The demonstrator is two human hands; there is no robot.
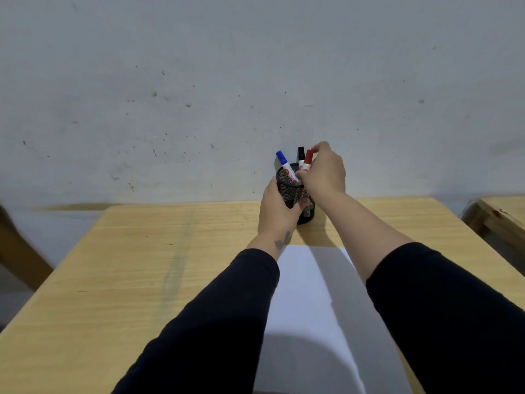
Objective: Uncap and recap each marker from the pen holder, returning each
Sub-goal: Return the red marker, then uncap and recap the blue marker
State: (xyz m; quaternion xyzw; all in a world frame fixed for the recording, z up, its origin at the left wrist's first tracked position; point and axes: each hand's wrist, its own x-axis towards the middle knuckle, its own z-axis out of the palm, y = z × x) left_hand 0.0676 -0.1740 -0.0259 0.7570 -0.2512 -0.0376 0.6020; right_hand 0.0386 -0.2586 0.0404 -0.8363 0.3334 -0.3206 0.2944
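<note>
A black mesh pen holder (308, 211) stands near the far edge of the wooden table (142, 265). Three markers stick up from it: a blue-capped one (285, 163) leaning left, a black-capped one (300, 155) behind, and a red-capped one (307, 160). My left hand (279, 214) wraps around the holder's left side. My right hand (324, 172) is above the holder, with fingertips pinched on the red marker, which is still inside the holder.
A white sheet of paper (312, 308) lies on the table in front of me, under my forearms. A grey wall rises just behind the table. Another wooden piece of furniture (500, 217) stands at the right edge.
</note>
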